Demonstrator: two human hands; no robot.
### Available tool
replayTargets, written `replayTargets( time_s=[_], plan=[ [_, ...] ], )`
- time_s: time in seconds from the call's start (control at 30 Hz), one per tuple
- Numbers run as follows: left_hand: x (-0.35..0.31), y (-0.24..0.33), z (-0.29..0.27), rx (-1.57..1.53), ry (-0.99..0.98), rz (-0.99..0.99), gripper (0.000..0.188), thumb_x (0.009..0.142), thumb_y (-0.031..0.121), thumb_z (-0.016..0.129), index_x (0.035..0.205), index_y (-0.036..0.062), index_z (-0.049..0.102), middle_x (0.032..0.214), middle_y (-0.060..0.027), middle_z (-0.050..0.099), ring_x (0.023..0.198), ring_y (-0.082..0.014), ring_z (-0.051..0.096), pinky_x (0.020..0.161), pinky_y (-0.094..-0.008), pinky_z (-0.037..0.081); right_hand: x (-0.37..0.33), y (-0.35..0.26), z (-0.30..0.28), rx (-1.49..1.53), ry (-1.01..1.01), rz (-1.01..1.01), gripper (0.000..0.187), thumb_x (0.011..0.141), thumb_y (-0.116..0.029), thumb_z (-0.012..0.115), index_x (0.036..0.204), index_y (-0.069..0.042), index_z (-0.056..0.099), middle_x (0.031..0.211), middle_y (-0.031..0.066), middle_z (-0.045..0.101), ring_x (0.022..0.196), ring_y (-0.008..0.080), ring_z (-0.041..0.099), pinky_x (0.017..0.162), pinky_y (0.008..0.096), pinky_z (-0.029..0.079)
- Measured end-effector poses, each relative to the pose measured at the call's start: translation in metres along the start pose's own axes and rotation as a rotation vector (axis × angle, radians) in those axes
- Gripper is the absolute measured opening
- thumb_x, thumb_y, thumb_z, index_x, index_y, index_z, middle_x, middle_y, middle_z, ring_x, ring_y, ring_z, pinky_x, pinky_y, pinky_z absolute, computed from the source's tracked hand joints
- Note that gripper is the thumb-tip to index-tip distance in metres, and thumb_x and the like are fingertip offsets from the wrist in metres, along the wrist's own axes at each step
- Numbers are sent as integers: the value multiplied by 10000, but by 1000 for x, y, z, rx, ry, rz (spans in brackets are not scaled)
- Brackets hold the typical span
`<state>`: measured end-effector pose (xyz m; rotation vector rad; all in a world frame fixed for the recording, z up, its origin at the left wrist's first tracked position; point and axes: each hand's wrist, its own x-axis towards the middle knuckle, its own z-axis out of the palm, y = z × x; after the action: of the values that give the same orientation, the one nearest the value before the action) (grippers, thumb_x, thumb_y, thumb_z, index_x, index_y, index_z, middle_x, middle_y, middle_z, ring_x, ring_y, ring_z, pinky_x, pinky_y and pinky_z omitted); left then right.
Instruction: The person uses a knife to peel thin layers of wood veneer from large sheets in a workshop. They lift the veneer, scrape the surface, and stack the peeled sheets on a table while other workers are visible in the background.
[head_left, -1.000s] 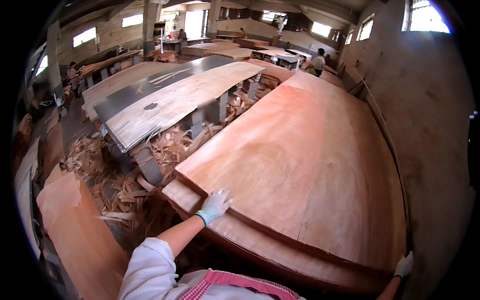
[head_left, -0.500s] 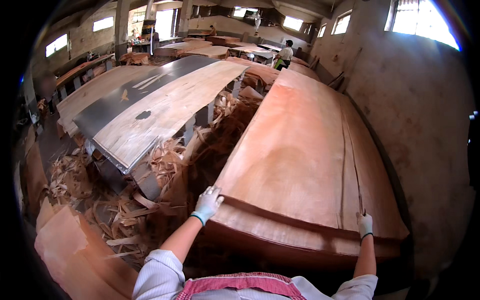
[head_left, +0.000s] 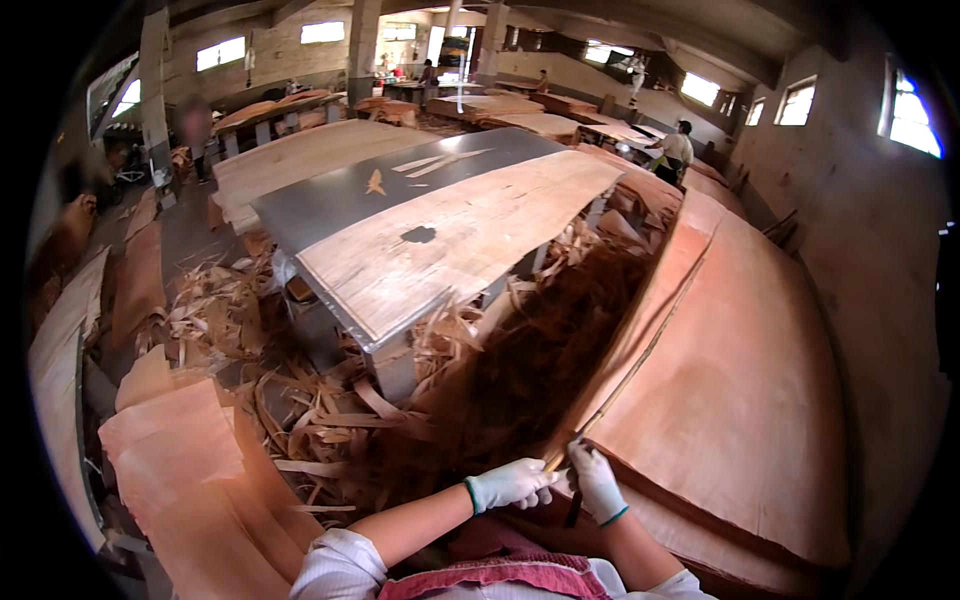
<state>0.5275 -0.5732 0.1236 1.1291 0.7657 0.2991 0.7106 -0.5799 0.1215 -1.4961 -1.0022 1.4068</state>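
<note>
A long thin wooden stick [head_left: 650, 345] lies slantwise over the left side of a stack of reddish-brown veneer sheets [head_left: 745, 400], its far end near the stack's far left. At the stack's near left corner my right hand [head_left: 597, 484], in a white glove with a green cuff, is closed around the stick close to its near end. My left hand [head_left: 510, 486], gloved alike, is closed at the pale near tip, its fingertips partly hidden. A dark narrow strip hangs below my right hand; I cannot make out what it belongs to.
Left of the stack stands a table [head_left: 395, 365] bearing a pale veneer sheet [head_left: 460, 235] on a dark surface. Curled veneer scraps [head_left: 330, 410] litter the floor between. Loose veneer pieces [head_left: 190, 450] lie at lower left. A person [head_left: 675, 152] works farther back by the right wall.
My right hand has moved left across the stack, bringing the stick's near end with it. My left hand has left the stack's corner and joined it. The view has turned left.
</note>
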Motion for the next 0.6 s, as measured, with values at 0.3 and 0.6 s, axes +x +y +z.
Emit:
replayTargets(
  time_s=[0.3,0.6],
  plan=[
    [-47,38,-120,255,-66,-63,245,988,335,473,933,97,479,646,27,435,509,-56,393,443,-234,348,226,-46,-6,318,338,-166,213,941,-309,554,859,-113,575,654,33,605,415,81,419,363,222,312],
    [-175,-8,-303,673,208,-156,222,933,228,555,1010,20,544,815,-97,613,739,-217,599,670,-341,470,331,-84,100,346,339,-129,182,932,-270,556,885,-95,540,723,82,657,438,113,482,387,241,366]
  ],
)
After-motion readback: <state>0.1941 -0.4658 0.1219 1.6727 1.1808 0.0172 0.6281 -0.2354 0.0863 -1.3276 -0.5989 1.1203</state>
